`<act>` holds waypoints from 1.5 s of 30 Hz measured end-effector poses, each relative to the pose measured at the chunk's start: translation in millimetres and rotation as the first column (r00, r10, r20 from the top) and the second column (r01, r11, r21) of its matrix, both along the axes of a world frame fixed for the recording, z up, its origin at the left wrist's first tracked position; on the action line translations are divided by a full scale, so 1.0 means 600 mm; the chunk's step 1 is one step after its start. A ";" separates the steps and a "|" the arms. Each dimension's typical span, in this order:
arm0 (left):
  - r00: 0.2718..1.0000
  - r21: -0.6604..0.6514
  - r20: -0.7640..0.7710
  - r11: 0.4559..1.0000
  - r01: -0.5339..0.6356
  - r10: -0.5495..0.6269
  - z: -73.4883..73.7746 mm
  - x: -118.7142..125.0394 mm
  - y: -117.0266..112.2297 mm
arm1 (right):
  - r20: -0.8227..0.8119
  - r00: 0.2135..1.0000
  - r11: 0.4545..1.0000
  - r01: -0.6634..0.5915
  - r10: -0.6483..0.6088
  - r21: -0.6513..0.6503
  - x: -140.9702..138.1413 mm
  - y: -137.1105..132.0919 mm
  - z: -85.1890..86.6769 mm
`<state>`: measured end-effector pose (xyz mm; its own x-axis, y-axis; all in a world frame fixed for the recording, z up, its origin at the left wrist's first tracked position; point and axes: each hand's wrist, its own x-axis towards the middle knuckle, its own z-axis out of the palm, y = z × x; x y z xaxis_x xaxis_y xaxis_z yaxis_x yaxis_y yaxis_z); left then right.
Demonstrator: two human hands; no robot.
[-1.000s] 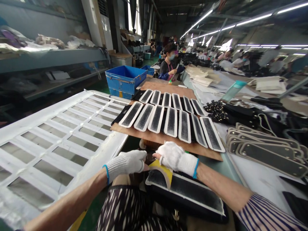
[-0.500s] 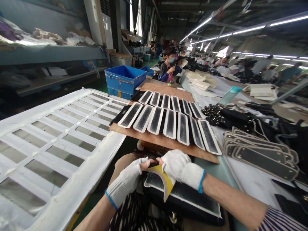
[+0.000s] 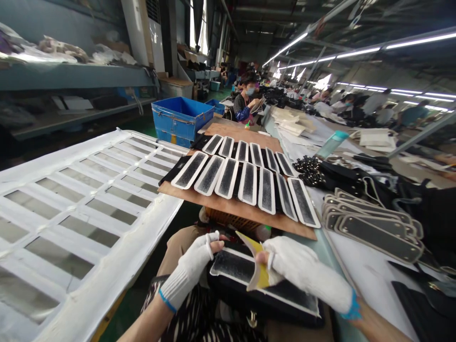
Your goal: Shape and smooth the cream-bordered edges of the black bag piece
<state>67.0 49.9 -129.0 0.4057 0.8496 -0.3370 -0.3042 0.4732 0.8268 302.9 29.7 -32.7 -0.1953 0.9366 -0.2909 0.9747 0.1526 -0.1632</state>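
Observation:
On my lap rests a black bag (image 3: 263, 311) with a small metal clasp at its front. A long dark panel with a whitish border (image 3: 235, 265) lies along its top. My left hand (image 3: 201, 254), in a white fingerless glove, is closed at the bag's far left edge, thumb on top; the fingers beneath are hidden. Gloved the same way, my right hand (image 3: 290, 261) grips a curled sheet (image 3: 257, 270), yellow on one face and pale on the other. This stiff-looking sheet stands bent over the panel and hides part of it.
Ahead, a brown board (image 3: 235, 216) carries two rows of white-bordered dark panels (image 3: 247, 184). To the left stands a white slatted frame (image 3: 117, 209). Grey-edged strips (image 3: 379, 235) are stacked at right. A blue bin (image 3: 178, 121) and a seated co-worker (image 3: 244, 104) are farther off.
My right hand has moved right and slightly down with the yellow sheet, away from my left hand. My left hand stays near the bag's left edge, apart from the sheet. The view shifts slightly.

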 end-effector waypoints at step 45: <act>0.999 0.144 0.000 0.989 0.040 -0.040 0.006 0.007 -0.006 | 0.004 1.000 1.000 0.015 -0.015 0.007 -0.072 0.004 -0.001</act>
<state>71.2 46.0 -125.3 0.4412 0.8722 -0.2114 -0.2898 0.3614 0.8863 259.9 32.1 -33.6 -0.1803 0.9413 -0.2853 0.9775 0.1393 -0.1583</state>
